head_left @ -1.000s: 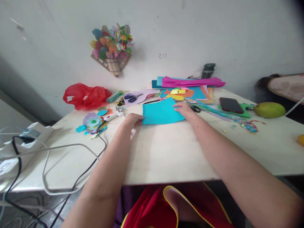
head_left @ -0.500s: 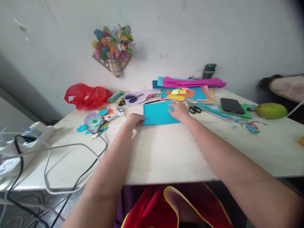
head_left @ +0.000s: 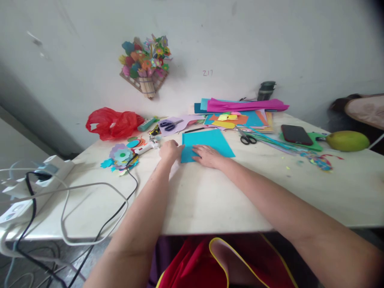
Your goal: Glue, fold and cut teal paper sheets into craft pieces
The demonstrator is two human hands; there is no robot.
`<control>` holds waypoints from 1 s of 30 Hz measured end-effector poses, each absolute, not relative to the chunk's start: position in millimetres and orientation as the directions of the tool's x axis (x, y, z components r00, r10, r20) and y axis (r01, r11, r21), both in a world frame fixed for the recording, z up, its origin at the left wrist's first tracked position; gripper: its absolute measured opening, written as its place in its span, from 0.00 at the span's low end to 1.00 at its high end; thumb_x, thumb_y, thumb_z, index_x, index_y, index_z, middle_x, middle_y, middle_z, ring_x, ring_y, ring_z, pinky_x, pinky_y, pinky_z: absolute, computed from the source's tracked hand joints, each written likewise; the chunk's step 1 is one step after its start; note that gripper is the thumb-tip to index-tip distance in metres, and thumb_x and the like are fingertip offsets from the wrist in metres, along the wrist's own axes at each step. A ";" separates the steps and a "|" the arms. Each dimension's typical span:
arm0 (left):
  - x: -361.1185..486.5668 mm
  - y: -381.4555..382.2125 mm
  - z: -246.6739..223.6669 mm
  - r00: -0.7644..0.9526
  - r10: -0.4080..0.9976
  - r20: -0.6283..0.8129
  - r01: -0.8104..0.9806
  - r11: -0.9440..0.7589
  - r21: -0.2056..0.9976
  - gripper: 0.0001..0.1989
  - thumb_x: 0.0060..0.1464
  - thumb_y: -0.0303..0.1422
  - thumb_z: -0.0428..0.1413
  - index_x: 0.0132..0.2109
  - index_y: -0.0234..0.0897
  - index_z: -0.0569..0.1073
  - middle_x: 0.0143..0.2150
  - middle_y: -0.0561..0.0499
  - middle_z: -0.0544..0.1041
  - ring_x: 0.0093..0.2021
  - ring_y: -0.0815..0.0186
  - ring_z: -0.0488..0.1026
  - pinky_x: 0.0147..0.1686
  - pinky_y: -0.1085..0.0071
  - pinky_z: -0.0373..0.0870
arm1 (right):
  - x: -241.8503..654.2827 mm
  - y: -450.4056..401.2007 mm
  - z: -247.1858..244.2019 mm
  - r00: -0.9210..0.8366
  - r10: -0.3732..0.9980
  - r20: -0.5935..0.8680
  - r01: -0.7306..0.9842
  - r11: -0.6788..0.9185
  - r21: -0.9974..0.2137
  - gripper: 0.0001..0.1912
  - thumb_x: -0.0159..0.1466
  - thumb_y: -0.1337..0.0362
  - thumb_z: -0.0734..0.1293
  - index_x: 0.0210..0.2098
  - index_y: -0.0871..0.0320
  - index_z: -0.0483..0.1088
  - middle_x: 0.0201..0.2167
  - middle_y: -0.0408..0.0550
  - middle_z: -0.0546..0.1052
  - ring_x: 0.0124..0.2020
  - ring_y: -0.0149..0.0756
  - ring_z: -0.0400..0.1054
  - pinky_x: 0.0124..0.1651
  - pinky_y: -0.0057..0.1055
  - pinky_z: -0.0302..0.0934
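Note:
A bright blue craft sheet (head_left: 220, 142) lies flat on the table in front of me. My left hand (head_left: 170, 153) is at its left edge, with the fingers curled and the thumb on the edge of the sheet. My right hand (head_left: 207, 155) lies palm down on the lower left part of the sheet, fingers stretched out and holding nothing. Left of my left hand is a white glue gun (head_left: 144, 149). Black-handled scissors (head_left: 247, 138) rest to the right of the sheet, and a dark pencil (head_left: 194, 130) lies behind it.
Paper flowers (head_left: 121, 155) and a red plastic bag (head_left: 112, 124) are on the left. Purple-handled scissors (head_left: 169, 125) and coloured sheets (head_left: 249, 105) lie at the back. A phone (head_left: 296, 134) and a mango (head_left: 348, 141) are on the right. Cables trail from a power strip (head_left: 58, 176).
My right hand has slid left and nearer across the blue sheet, from its right part to beside my left hand. The left hand stays at the left edge. The view has shifted slightly.

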State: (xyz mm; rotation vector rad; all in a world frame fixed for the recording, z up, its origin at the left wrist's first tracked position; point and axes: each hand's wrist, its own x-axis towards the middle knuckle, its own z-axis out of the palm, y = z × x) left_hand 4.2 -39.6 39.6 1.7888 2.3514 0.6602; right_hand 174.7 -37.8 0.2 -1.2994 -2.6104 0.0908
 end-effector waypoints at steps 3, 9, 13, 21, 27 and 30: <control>-3.0 -43.2 41.4 -0.396 0.868 0.300 0.895 0.293 0.335 0.14 0.47 0.42 0.52 0.39 0.40 0.73 0.42 0.42 0.73 0.47 0.52 0.67 0.41 0.59 0.64 | 175.4 -38.9 0.9 -0.574 0.803 0.159 0.789 0.595 -0.155 0.28 0.63 0.52 0.52 0.58 0.58 0.57 0.61 0.48 0.54 0.61 0.42 0.46 0.60 0.39 0.42; -26.0 -41.1 28.5 -0.543 0.756 0.365 0.826 0.405 0.392 0.20 0.43 0.28 0.53 0.47 0.33 0.68 0.50 0.36 0.65 0.52 0.47 0.58 0.45 0.57 0.59 | 175.1 -41.1 2.8 -0.555 0.822 0.131 0.808 0.570 -0.149 0.28 0.63 0.51 0.50 0.59 0.56 0.56 0.62 0.46 0.52 0.62 0.39 0.43 0.61 0.37 0.39; -33.0 -36.4 20.8 -0.595 0.739 0.315 0.767 0.406 0.497 0.24 0.41 0.24 0.52 0.49 0.32 0.65 0.51 0.34 0.62 0.51 0.48 0.60 0.45 0.58 0.59 | 175.8 -35.5 -3.0 -0.551 0.821 0.151 0.806 0.570 -0.159 0.28 0.63 0.50 0.50 0.59 0.55 0.56 0.62 0.46 0.51 0.62 0.39 0.43 0.61 0.38 0.39; -48.7 -35.6 23.3 -0.625 0.654 0.427 0.771 0.427 0.473 0.22 0.43 0.28 0.51 0.49 0.35 0.66 0.51 0.37 0.65 0.55 0.50 0.57 0.52 0.54 0.52 | 176.0 -38.5 0.1 -0.536 0.831 0.149 0.819 0.555 -0.146 0.29 0.63 0.50 0.50 0.59 0.56 0.56 0.62 0.46 0.52 0.62 0.40 0.43 0.61 0.39 0.39; -67.2 -30.2 14.8 -0.608 0.663 0.436 0.794 0.510 0.332 0.19 0.50 0.31 0.45 0.48 0.31 0.69 0.53 0.34 0.67 0.61 0.47 0.45 0.54 0.42 0.37 | 175.5 -41.8 2.2 -0.533 0.828 0.173 0.818 0.556 -0.148 0.29 0.63 0.51 0.50 0.58 0.59 0.57 0.61 0.48 0.53 0.62 0.40 0.44 0.61 0.39 0.40; -68.3 -29.4 15.4 -0.589 0.687 0.427 0.808 0.515 0.286 0.16 0.50 0.30 0.45 0.43 0.30 0.72 0.48 0.33 0.70 0.59 0.46 0.49 0.54 0.42 0.35 | 175.5 -41.4 1.4 -0.533 0.828 0.173 0.818 0.556 -0.146 0.29 0.63 0.50 0.50 0.58 0.58 0.57 0.61 0.47 0.53 0.62 0.40 0.45 0.61 0.38 0.40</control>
